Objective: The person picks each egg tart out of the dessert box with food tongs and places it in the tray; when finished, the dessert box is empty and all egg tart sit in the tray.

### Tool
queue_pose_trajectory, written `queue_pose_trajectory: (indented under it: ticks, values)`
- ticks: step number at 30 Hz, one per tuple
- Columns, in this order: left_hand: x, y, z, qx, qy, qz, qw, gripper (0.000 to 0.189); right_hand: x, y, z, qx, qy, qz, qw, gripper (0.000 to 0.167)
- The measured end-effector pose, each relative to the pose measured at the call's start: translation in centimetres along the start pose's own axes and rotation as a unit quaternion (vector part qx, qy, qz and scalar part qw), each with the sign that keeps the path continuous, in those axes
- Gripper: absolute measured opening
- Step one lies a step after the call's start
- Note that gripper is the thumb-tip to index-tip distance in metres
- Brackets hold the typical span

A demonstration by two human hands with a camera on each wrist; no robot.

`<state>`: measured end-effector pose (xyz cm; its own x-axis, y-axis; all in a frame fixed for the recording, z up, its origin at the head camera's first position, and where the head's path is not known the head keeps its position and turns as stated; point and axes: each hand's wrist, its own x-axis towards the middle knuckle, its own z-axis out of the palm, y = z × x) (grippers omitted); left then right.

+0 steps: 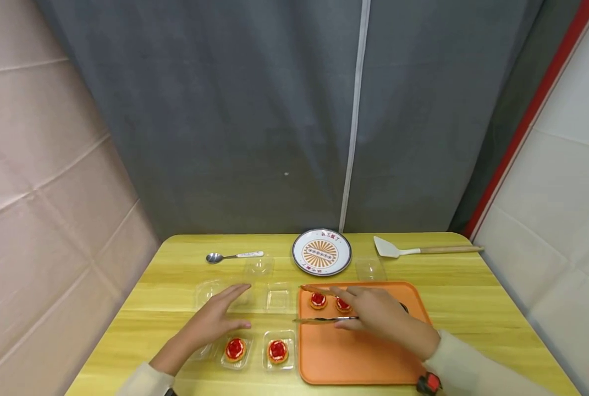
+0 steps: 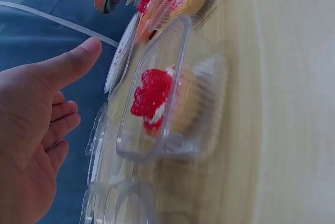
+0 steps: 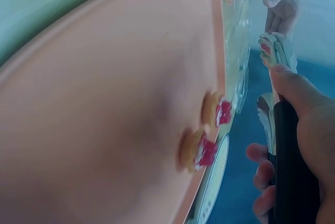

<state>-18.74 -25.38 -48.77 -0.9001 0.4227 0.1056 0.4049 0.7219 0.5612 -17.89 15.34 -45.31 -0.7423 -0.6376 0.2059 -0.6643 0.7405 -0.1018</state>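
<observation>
My right hand grips black-handled metal tongs above the orange tray, their tips apart and pointing left with nothing between them. On the tray's far left part sit two red-topped tarts. Over the clear plastic boxes at the left hovers my left hand, holding nothing, its fingers and thumb spread. Just below it on the table, one tart lies in a small clear box; a second tart lies in another clear box beside the tray.
Behind the tray stands a round patterned plate. A spoon lies at the back left and a white spatula with a wooden handle at the back right. More clear plastic boxes are around the plate and left hand.
</observation>
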Motion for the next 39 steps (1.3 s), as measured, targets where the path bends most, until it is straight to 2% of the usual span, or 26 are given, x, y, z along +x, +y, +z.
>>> queue_pose_trajectory:
  ticks: [9,17,23,30,39]
  values:
    - [-3.6,-0.6,-1.0,0.013,-0.001,-0.004,0.9999,0.086,1.6,-1.6,1.0,-0.009,-0.007,-0.036,0.9993,0.067]
    - [-5.8,0.0,-0.9,0.036,-0.028,0.008,0.9989,0.096,3.1,-4.0,1.2,0.002,-0.052,-0.045,0.9976,0.072]
    - [-6.4,-0.5,-0.3,0.059,-0.048,0.017,0.997,0.102,3.9,-5.8,1.5,0.007,-0.077,-0.045,0.996,0.074]
    - [-6.6,-1.0,0.1,0.067,-0.062,0.02,0.9956,0.1,4.4,-6.8,2.1,0.017,-0.07,-0.057,0.9958,0.073]
    - [-6.4,-1.2,0.8,0.047,-0.042,-0.008,0.998,0.095,5.0,-7.9,2.7,-0.015,-0.07,-0.058,0.9958,0.073]
